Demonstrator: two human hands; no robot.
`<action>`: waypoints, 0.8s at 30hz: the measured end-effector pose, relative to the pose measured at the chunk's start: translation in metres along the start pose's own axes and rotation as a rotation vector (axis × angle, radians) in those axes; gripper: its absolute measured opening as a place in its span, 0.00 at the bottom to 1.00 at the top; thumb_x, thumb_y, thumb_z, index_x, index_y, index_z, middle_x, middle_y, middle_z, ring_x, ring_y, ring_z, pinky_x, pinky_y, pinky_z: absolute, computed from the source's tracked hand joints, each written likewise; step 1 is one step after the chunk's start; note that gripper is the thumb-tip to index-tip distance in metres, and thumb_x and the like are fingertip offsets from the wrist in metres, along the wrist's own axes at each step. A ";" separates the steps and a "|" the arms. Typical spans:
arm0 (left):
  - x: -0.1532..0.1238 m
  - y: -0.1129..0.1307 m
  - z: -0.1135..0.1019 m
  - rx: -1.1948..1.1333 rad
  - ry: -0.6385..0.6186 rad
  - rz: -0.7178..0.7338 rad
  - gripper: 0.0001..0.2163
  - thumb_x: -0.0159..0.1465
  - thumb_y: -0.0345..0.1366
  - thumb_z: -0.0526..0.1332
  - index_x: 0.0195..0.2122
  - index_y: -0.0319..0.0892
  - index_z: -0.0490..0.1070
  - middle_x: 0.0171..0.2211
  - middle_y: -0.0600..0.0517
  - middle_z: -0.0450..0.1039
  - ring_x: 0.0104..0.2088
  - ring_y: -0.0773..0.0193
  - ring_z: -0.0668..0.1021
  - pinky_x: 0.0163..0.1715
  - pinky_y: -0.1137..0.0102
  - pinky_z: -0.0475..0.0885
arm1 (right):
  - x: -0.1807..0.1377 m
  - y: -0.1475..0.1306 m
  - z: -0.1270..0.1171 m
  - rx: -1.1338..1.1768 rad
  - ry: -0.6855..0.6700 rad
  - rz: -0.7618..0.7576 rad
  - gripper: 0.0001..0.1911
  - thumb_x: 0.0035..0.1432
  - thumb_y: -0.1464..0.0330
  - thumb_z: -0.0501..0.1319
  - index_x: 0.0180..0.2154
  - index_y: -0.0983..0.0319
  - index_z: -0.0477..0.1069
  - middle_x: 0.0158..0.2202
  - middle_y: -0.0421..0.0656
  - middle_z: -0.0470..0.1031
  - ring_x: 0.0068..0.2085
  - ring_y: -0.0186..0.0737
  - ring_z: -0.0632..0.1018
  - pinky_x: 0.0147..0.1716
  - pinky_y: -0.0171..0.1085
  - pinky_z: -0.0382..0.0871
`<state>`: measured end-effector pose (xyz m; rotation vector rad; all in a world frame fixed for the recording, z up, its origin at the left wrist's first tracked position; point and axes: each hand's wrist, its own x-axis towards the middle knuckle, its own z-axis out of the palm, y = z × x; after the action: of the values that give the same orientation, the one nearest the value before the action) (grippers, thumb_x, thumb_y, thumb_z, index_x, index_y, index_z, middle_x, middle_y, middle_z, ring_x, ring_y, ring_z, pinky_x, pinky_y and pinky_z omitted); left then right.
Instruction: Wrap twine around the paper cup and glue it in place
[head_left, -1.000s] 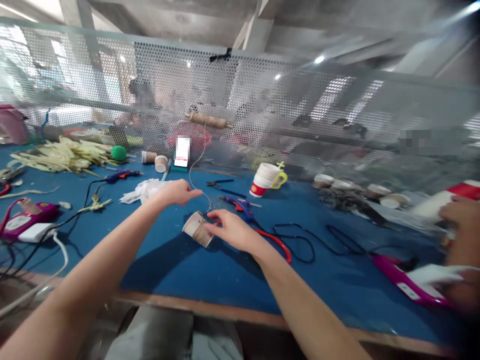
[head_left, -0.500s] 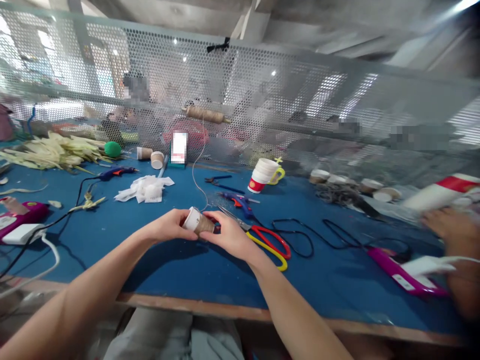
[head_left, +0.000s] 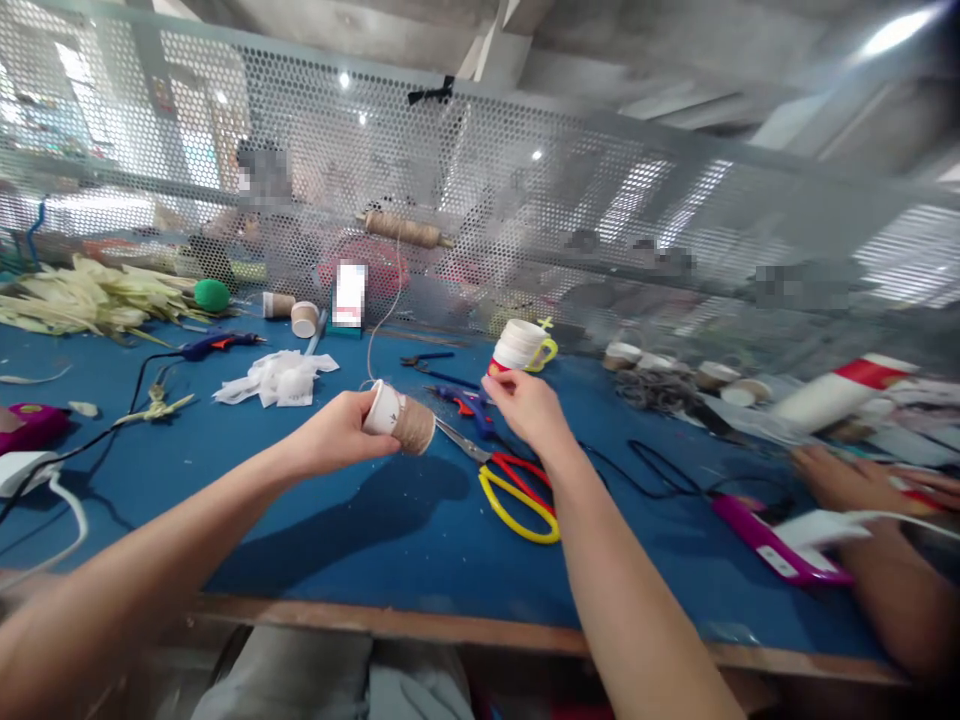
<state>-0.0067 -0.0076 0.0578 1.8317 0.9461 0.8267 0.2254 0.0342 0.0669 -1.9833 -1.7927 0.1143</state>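
Observation:
My left hand [head_left: 341, 432] is closed around a small paper cup [head_left: 405, 418], lifted above the table and tilted on its side. Brown twine wraps the cup's lower part; its upper part is white with small dark marks. My right hand [head_left: 529, 405] is stretched forward with loosely bent fingers, apparently holding nothing. Its fingertips are by a blue glue gun [head_left: 472, 408] and in front of stacked white cups [head_left: 523, 342], one with a red band. Scissors [head_left: 517, 490] with red and yellow handles lie below. A twine strand [head_left: 384, 325] runs from a spool [head_left: 405, 229] towards the held cup.
White tissue [head_left: 279, 378], a second glue gun [head_left: 217, 343], pliers [head_left: 427, 358] and two twine-wrapped cups [head_left: 304, 318] lie on the blue table. Corn husks [head_left: 90, 300] are at left. A purple power strip [head_left: 776, 545] and a co-worker's hand [head_left: 847, 480] are at right.
My right hand has let go of the twine-wrapped cup and moved right and forward towards the glue gun. My left hand still holds the cup, now alone.

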 end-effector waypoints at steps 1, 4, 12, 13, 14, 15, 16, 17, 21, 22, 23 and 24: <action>0.002 0.004 0.000 0.035 -0.016 0.015 0.13 0.47 0.30 0.58 0.35 0.35 0.68 0.29 0.52 0.71 0.28 0.67 0.71 0.30 0.72 0.65 | 0.009 0.006 0.004 -0.042 -0.059 0.035 0.12 0.50 0.64 0.54 0.29 0.66 0.70 0.31 0.51 0.74 0.37 0.46 0.74 0.36 0.39 0.64; 0.009 0.008 0.002 0.034 -0.060 0.073 0.14 0.47 0.30 0.59 0.36 0.34 0.68 0.29 0.52 0.70 0.27 0.67 0.70 0.28 0.73 0.65 | 0.027 0.019 0.027 -0.074 -0.152 0.094 0.04 0.39 0.71 0.62 0.19 0.66 0.68 0.23 0.51 0.73 0.33 0.49 0.74 0.31 0.38 0.64; 0.012 -0.040 0.008 -0.141 0.026 0.053 0.15 0.49 0.33 0.59 0.38 0.34 0.67 0.29 0.51 0.71 0.27 0.68 0.71 0.30 0.73 0.66 | 0.029 0.023 0.040 0.131 -0.105 0.129 0.07 0.40 0.76 0.58 0.27 0.67 0.69 0.25 0.49 0.73 0.30 0.43 0.75 0.26 0.35 0.66; 0.011 -0.044 0.007 -0.118 0.026 0.044 0.15 0.49 0.33 0.59 0.38 0.34 0.67 0.30 0.51 0.71 0.28 0.67 0.71 0.30 0.73 0.66 | 0.026 0.020 0.032 0.174 -0.092 0.118 0.09 0.42 0.75 0.57 0.30 0.66 0.68 0.27 0.48 0.74 0.30 0.40 0.75 0.25 0.34 0.66; 0.011 -0.047 0.006 -0.112 0.049 0.045 0.15 0.49 0.33 0.60 0.38 0.34 0.67 0.30 0.50 0.71 0.28 0.67 0.71 0.31 0.73 0.66 | 0.022 0.017 0.023 0.233 -0.082 0.101 0.11 0.43 0.74 0.57 0.34 0.66 0.67 0.30 0.47 0.74 0.29 0.38 0.75 0.25 0.33 0.67; 0.011 -0.047 0.004 -0.119 0.063 0.055 0.16 0.49 0.33 0.60 0.39 0.34 0.66 0.31 0.50 0.71 0.29 0.67 0.71 0.31 0.73 0.66 | 0.017 0.013 0.014 0.289 -0.080 0.076 0.13 0.45 0.71 0.57 0.37 0.65 0.65 0.32 0.46 0.73 0.29 0.35 0.74 0.25 0.32 0.67; 0.011 -0.047 0.002 -0.118 0.074 0.061 0.16 0.49 0.33 0.60 0.39 0.34 0.66 0.31 0.50 0.71 0.29 0.67 0.72 0.32 0.72 0.66 | 0.010 0.008 0.005 0.368 -0.092 0.041 0.13 0.47 0.68 0.57 0.37 0.64 0.65 0.31 0.44 0.73 0.28 0.33 0.74 0.25 0.31 0.67; 0.011 -0.047 0.001 -0.109 0.085 0.066 0.16 0.49 0.34 0.60 0.39 0.34 0.66 0.32 0.50 0.71 0.29 0.66 0.72 0.32 0.72 0.66 | 0.003 0.003 -0.002 0.545 -0.148 0.010 0.12 0.46 0.66 0.58 0.35 0.65 0.65 0.28 0.44 0.73 0.25 0.32 0.73 0.24 0.32 0.67; 0.013 -0.046 -0.002 -0.021 0.094 0.064 0.15 0.48 0.34 0.59 0.38 0.35 0.67 0.32 0.50 0.72 0.31 0.65 0.72 0.33 0.70 0.66 | -0.030 -0.016 -0.013 0.802 -0.264 -0.091 0.12 0.44 0.63 0.60 0.27 0.66 0.66 0.20 0.41 0.70 0.18 0.30 0.69 0.18 0.32 0.65; 0.013 -0.048 -0.003 -0.006 0.093 0.061 0.16 0.49 0.34 0.59 0.39 0.35 0.67 0.33 0.49 0.72 0.31 0.65 0.72 0.33 0.70 0.67 | -0.037 -0.019 -0.012 0.808 -0.244 -0.123 0.12 0.45 0.63 0.59 0.29 0.66 0.67 0.19 0.41 0.70 0.18 0.30 0.69 0.18 0.32 0.65; 0.013 -0.049 -0.003 0.007 0.090 0.057 0.16 0.49 0.35 0.59 0.39 0.35 0.66 0.33 0.49 0.72 0.31 0.65 0.72 0.33 0.70 0.67 | -0.043 -0.022 -0.010 0.785 -0.234 -0.147 0.12 0.46 0.63 0.58 0.30 0.66 0.67 0.19 0.40 0.69 0.17 0.30 0.68 0.17 0.31 0.64; 0.013 -0.051 -0.003 0.018 0.086 0.054 0.16 0.49 0.35 0.59 0.39 0.35 0.66 0.33 0.49 0.72 0.31 0.65 0.72 0.33 0.70 0.67 | -0.048 -0.023 -0.008 0.750 -0.236 -0.162 0.12 0.46 0.63 0.58 0.30 0.67 0.67 0.18 0.40 0.68 0.17 0.29 0.68 0.16 0.31 0.63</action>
<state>-0.0168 0.0213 0.0145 1.8567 0.9648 0.9389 0.1997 -0.0133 0.0710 -1.3211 -1.6874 0.8609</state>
